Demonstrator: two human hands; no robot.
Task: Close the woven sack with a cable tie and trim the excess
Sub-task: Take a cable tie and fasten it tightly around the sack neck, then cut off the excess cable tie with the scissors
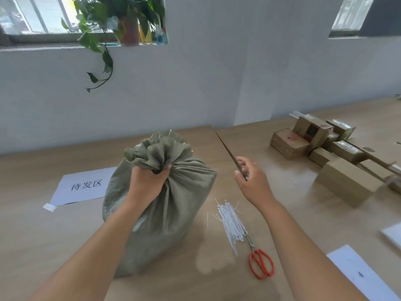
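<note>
A grey-green woven sack stands upright on the wooden table. My left hand is clenched around its gathered neck, and the bunched top fans out above my fist. To the right of the sack, my right hand pinches a thin strip that looks dark, apparently a cable tie. The strip points up and away toward the wall. A loose bundle of white cable ties lies on the table below my right hand. Red-handled scissors lie at its near end, blades partly under the ties.
A white paper sign with printed characters is taped to the table left of the sack. Several cardboard boxes are stacked at the right. White sheets lie at the near right edge. A trailing plant hangs from the windowsill.
</note>
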